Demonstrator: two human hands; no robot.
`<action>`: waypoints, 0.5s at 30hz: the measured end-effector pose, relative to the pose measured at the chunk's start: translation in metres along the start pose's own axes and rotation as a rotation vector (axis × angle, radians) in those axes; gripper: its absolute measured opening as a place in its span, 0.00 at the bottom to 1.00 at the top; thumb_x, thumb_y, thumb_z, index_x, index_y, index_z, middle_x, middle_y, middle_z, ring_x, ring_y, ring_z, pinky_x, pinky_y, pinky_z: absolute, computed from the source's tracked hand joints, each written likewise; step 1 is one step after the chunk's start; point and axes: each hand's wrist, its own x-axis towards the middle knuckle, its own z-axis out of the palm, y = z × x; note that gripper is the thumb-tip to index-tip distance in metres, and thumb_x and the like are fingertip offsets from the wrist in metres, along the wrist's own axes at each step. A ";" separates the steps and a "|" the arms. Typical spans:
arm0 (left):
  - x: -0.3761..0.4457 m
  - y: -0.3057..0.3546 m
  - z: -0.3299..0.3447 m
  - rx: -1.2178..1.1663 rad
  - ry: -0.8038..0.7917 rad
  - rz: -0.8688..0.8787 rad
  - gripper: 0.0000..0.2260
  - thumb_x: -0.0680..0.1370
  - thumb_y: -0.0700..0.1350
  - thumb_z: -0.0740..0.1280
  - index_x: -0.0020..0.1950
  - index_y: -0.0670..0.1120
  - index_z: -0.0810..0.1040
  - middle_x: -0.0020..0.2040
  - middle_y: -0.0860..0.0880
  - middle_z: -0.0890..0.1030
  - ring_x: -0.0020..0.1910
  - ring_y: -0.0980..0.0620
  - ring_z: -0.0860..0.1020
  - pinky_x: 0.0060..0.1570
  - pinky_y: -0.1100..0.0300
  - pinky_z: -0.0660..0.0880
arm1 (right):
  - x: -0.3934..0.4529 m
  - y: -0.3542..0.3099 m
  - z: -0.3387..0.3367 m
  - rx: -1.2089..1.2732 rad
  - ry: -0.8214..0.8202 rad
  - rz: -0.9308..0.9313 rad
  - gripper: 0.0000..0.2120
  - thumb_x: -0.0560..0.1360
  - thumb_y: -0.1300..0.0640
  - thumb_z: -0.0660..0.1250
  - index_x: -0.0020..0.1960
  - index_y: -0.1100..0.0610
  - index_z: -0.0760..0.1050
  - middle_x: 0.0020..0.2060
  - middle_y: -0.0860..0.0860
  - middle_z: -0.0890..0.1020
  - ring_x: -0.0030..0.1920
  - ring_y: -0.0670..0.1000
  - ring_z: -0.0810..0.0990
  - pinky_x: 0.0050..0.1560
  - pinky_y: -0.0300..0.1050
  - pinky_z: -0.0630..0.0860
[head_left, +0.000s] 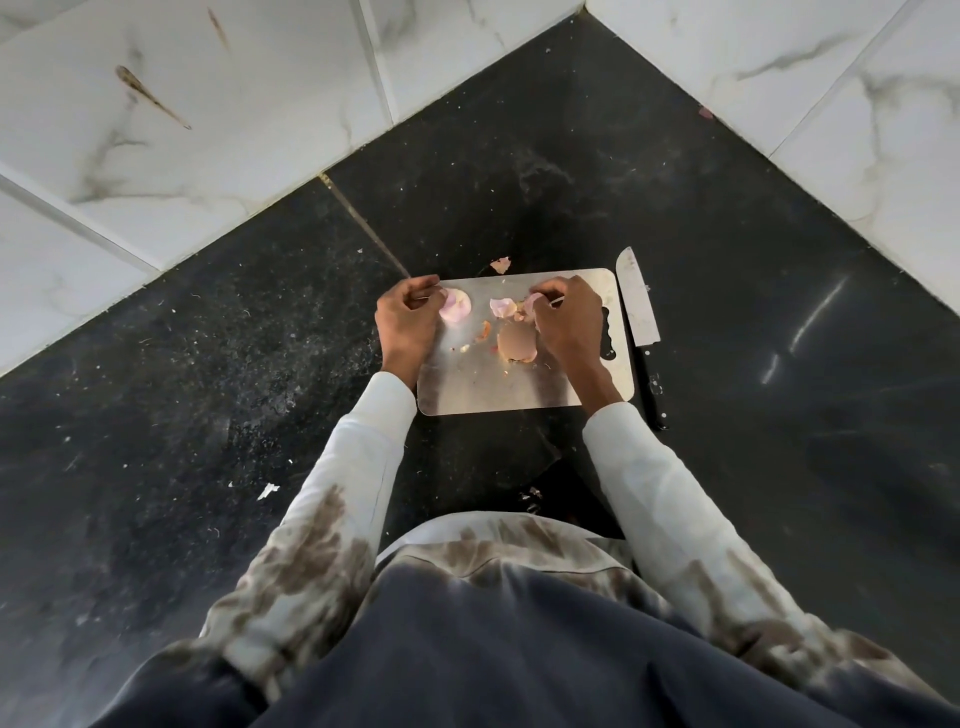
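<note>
**Onion peeling at the steel board: items and handling**

- Cutting board (493, 384): bare metal, lying on the dark counter; the landmark for all entries below.
- Left hand (408, 317): at the board's far left corner, fingers curled round the peeled onion half (456, 307), which is pale pink and rests on the board.
- Right hand (566, 322): over the board's far right part, fingertips pinching a strip of skin (534, 301).
- Unpeeled half (516, 343): brown-skinned, at the board's middle, just beside the right hand.
- Loose skins (502, 307): on the board, between the two hands.
- Scrap of peel (501, 265): on the counter, just beyond the board's far edge.
- Knife (638, 306): on the counter along the board's right edge, not held.

Handling note, as a judgement: drop the pinched strip with the loose skins, well apart from the peeled half, so that the clean flesh picks up no papery bits. Gather the waste at one corner before reaching for the knife.
</note>
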 end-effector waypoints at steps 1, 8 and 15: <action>0.001 0.001 0.001 0.002 -0.003 -0.002 0.12 0.80 0.41 0.75 0.63 0.47 0.86 0.56 0.53 0.87 0.54 0.59 0.85 0.61 0.61 0.82 | 0.000 0.000 0.000 -0.018 -0.012 -0.002 0.07 0.81 0.56 0.72 0.57 0.54 0.85 0.56 0.50 0.85 0.49 0.45 0.79 0.52 0.32 0.72; 0.004 -0.006 -0.007 0.003 -0.038 0.033 0.13 0.79 0.39 0.76 0.63 0.45 0.86 0.54 0.51 0.88 0.53 0.57 0.86 0.57 0.64 0.82 | -0.001 0.001 -0.001 -0.074 -0.042 -0.048 0.06 0.80 0.57 0.73 0.55 0.55 0.85 0.54 0.50 0.85 0.48 0.45 0.79 0.50 0.31 0.72; 0.009 -0.004 0.001 0.056 -0.002 0.062 0.12 0.80 0.39 0.75 0.62 0.46 0.87 0.54 0.53 0.87 0.51 0.65 0.84 0.49 0.76 0.77 | -0.003 -0.003 0.004 -0.037 -0.046 -0.046 0.06 0.80 0.58 0.72 0.54 0.56 0.86 0.52 0.49 0.84 0.49 0.47 0.81 0.51 0.35 0.76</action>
